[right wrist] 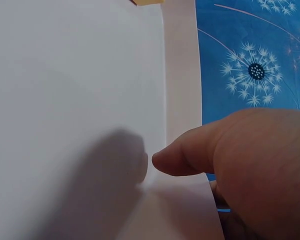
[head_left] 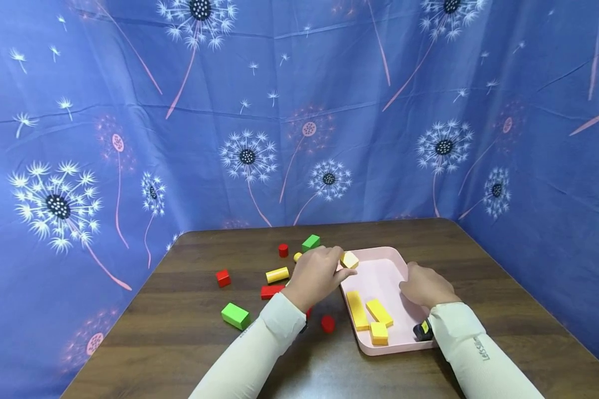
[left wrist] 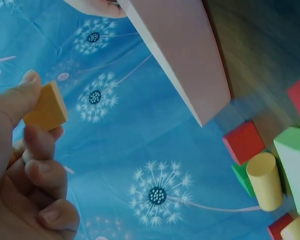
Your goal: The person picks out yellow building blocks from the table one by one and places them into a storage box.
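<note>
Between thumb and fingers, my left hand (head_left: 315,277) pinches a small yellow block (left wrist: 47,107), held over the far left part of the pink tray (head_left: 394,277). My right hand (head_left: 426,285) grips the tray's right side, thumb inside the wall and fingers outside, partly hidden in the right wrist view. Inside the tray, near its front left, lie a long yellow block (head_left: 357,310), a shorter yellow block (head_left: 380,312) and a yellow cube (head_left: 379,333).
Left of the tray, loose blocks lie on the brown table (head_left: 179,343): green blocks (head_left: 235,316), a red cube (head_left: 223,278), a yellow cylinder (head_left: 277,275), a red block (head_left: 272,291) and red cylinders (head_left: 328,323). A patterned blue cloth (head_left: 289,72) hangs behind.
</note>
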Demonstrator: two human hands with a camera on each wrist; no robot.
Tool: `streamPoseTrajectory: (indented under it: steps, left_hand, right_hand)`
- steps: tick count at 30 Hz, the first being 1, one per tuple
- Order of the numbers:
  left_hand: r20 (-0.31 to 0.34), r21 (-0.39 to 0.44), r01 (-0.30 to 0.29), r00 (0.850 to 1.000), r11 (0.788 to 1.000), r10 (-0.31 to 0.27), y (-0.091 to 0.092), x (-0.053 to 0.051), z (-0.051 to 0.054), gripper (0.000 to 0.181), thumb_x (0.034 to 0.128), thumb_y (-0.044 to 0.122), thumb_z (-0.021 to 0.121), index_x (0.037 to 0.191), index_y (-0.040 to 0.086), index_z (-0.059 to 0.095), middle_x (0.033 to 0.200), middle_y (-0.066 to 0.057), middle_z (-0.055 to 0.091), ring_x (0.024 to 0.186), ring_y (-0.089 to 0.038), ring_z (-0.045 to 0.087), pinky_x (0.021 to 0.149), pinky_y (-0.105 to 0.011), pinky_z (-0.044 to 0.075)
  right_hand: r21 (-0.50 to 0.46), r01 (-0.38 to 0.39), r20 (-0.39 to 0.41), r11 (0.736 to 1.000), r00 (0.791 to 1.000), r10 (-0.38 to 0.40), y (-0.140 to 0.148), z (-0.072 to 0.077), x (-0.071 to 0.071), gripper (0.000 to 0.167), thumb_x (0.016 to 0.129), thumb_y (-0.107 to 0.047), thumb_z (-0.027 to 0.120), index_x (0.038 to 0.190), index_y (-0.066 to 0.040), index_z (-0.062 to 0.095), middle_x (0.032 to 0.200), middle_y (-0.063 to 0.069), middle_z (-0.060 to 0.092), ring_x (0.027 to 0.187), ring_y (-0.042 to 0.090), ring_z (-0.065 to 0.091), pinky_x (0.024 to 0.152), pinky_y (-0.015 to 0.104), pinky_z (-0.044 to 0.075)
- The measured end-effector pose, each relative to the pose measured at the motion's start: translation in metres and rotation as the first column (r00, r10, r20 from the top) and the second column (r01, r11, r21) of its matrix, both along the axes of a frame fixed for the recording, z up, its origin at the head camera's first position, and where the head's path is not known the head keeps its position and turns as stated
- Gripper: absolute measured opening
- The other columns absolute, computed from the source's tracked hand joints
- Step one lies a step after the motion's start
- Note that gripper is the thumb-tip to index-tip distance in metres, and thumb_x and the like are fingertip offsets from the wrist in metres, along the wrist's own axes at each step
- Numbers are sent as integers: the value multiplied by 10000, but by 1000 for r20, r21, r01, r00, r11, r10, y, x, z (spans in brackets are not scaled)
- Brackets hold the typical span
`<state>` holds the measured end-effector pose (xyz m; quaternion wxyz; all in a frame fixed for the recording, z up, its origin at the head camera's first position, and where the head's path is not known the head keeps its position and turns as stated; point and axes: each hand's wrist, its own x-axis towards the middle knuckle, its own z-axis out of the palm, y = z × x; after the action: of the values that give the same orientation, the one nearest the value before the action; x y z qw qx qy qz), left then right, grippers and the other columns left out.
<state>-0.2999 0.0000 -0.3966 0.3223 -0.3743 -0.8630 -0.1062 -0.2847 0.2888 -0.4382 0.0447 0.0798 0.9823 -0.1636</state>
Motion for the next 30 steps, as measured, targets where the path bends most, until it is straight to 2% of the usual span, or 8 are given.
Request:
streamPoseTrajectory:
  steps: [3,7,10,15,18,23,30]
  left_hand:
    - [-15,-11,-13,1000,1000,13,6,-1,-2,415,886,565,757,917,170,632,633,111,502,572,-42,459,527,-195,377]
    - [-15,-72,-33,999,997,32,15,-3,-6,412,907,594,717,959,190,652,646,113,557,590,-46,505,528,-203,393]
    - [-4,-113,-37,999,993,37,20,-4,-8,392,912,594,712,962,207,668,673,114,618,608,-53,541,531,-209,401]
    - [19,-132,-48,999,990,51,24,-6,-8,352,914,563,727,952,216,684,706,114,671,619,-62,583,535,-221,416]
    - [54,-158,-49,997,986,58,28,-7,-7,334,937,548,705,954,215,684,711,114,661,590,-54,571,508,-226,412]
    - [160,-217,-34,985,975,70,33,-7,-10,300,946,513,709,949,214,692,707,125,643,553,-20,524,465,-213,386]
    - [183,-278,-34,979,960,88,36,-12,-19,303,941,493,717,905,197,661,611,110,517,551,-60,489,449,-246,377]
  right_hand:
    - [2,-9,-7,1000,1000,9,0,-1,1,721,954,-296,617,1479,137,377,1384,371,552,1162,526,613,884,710,490]
    - [6,-8,-18,1000,1000,8,-1,-1,2,707,949,-291,615,1468,135,393,1366,370,565,1154,528,618,878,706,496]
    - [7,-2,-14,1000,1000,2,-1,-1,2,700,951,-291,619,1461,135,401,1362,370,567,1146,521,624,877,704,499]
    - [8,13,-6,1000,1000,-13,-3,0,1,707,956,-294,625,1466,137,393,1383,377,546,1167,528,611,898,712,491]
    - [10,17,-9,1000,1000,-17,-2,0,0,707,958,-293,623,1469,136,389,1388,381,539,1179,538,602,905,718,485]
    - [15,13,-19,1000,1000,-13,-1,-1,0,707,950,-293,621,1467,132,393,1377,376,552,1172,539,606,885,720,486]
    - [14,9,-24,1000,1000,-9,-1,-2,0,703,954,-291,617,1471,130,394,1377,373,556,1188,542,603,888,715,492]
